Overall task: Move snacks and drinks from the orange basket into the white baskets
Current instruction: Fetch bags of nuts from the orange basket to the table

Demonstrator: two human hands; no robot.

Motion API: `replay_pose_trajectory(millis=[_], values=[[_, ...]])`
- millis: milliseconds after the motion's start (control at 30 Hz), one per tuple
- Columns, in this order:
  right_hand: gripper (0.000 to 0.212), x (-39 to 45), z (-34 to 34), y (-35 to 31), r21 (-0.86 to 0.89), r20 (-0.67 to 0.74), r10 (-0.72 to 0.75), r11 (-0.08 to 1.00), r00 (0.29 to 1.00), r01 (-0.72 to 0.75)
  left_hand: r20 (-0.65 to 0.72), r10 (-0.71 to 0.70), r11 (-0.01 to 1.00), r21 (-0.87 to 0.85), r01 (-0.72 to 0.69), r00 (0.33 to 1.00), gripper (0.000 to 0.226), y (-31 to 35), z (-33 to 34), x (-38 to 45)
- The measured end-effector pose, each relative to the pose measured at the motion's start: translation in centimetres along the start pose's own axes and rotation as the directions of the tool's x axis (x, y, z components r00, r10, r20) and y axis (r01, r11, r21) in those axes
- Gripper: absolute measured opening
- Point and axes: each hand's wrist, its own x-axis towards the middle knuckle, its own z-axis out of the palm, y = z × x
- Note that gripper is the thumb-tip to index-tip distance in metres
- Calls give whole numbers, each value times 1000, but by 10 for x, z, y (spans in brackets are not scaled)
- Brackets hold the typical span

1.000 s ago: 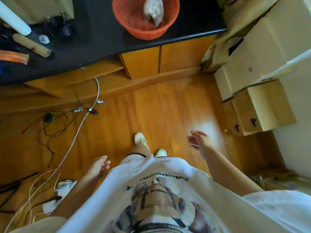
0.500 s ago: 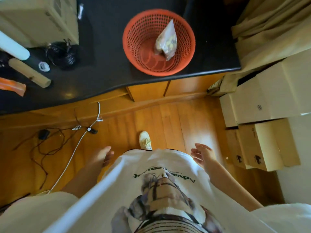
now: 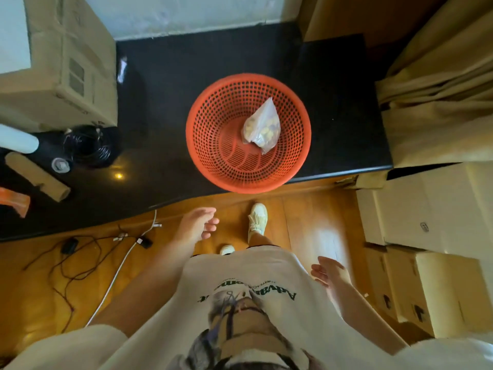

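A round orange plastic mesh basket [image 3: 248,133] on the black table [image 3: 165,102] holds one clear snack bag [image 3: 262,126]. Left hand [image 3: 198,225] and right hand [image 3: 329,272] hang relaxed, each grip apart, empty.

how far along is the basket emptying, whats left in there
Mostly done, it seems: the orange basket holds only one clear bag of yellow snacks. Nothing is in hand; the left hand and right hand are both open and empty, short of the counter. Left: that bag. No white baskets are in view.
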Motion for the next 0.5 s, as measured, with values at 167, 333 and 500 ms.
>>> replay_pose_trajectory(millis=[167,333,500], values=[[30,11,44,-108,-87,62,-208,973,976,213,-66,15,996,-82,-20,998,11,42,18,12],[23,15,98,-202,-178,218,-482,836,849,520,-28,74,987,-141,-78,997,17,86,42,43],[24,48,149,-251,-395,379,-569,614,730,683,9,252,962,103,-251,968,36,105,74,109]])
